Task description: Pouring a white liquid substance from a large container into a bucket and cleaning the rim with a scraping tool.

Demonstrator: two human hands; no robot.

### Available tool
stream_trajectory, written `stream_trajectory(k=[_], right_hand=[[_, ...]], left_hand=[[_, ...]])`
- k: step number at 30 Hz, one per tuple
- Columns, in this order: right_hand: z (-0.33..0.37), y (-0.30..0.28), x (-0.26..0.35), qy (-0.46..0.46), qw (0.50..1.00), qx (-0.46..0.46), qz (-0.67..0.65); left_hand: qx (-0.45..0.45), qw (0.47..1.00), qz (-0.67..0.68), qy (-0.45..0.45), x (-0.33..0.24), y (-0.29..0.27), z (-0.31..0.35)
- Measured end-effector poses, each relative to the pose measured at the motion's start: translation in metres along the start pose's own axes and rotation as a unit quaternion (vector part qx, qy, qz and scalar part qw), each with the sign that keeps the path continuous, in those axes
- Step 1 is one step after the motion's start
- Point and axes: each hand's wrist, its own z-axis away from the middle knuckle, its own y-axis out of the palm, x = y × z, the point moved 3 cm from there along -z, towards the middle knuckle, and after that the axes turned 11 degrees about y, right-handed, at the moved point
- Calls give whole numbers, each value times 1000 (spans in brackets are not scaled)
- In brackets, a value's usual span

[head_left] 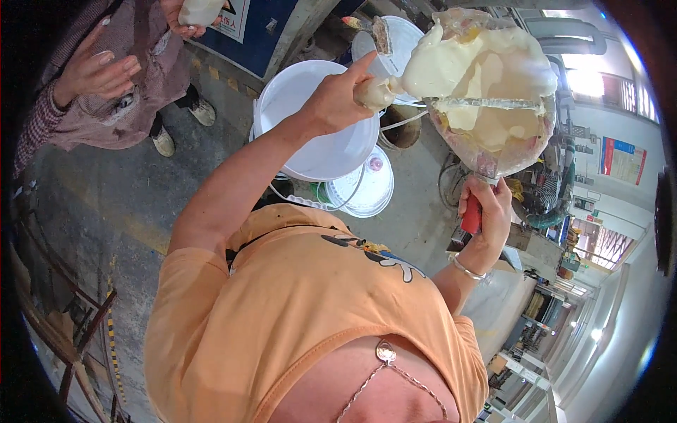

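Note:
At the upper right is a large rounded vessel (pixel 504 158), coated inside and over its rim with thick cream-coloured paste (pixel 441 63). A clear strip (pixel 486 103) crosses it. My right hand (pixel 493 204) is closed round a red handle (pixel 472 214), whose metal end meets the vessel's near edge. Up and to the left, my left hand (pixel 338 99) grips a cream-coloured, paste-smeared knob (pixel 374 94) beside the vessel's left rim. I cannot tell whether the knob joins the vessel. Beneath my left forearm stands a big white bucket (pixel 310 158).
A white lidded bucket (pixel 377 194) stands close by, and another white bucket (pixel 409 42) with a paste-covered brush (pixel 382 35) is behind. At the upper left, a co-worker in a mauve apron (pixel 106 127) holds a pale object (pixel 201 12). Machinery (pixel 550 190) lines the right.

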Motion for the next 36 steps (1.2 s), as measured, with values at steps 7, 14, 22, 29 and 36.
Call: stream_trajectory(k=[7,14,22,29,36], right_hand=[[-5,19,-18,17,999,17,-44],[-10,20,-29,48,997,25,-53],[-11,20,-31,59,995,34,-67],[-11,19,-35,66,995,33,-61],[-8,23,-33,54,996,38,-57]], left_hand=[[-5,1000,8,20,14,-12,10],[15,1000,-14,5,20,-12,14],[10,999,-32,-7,22,-7,16],[10,999,-34,-7,23,-8,19],[9,999,-32,-3,22,-8,20]])
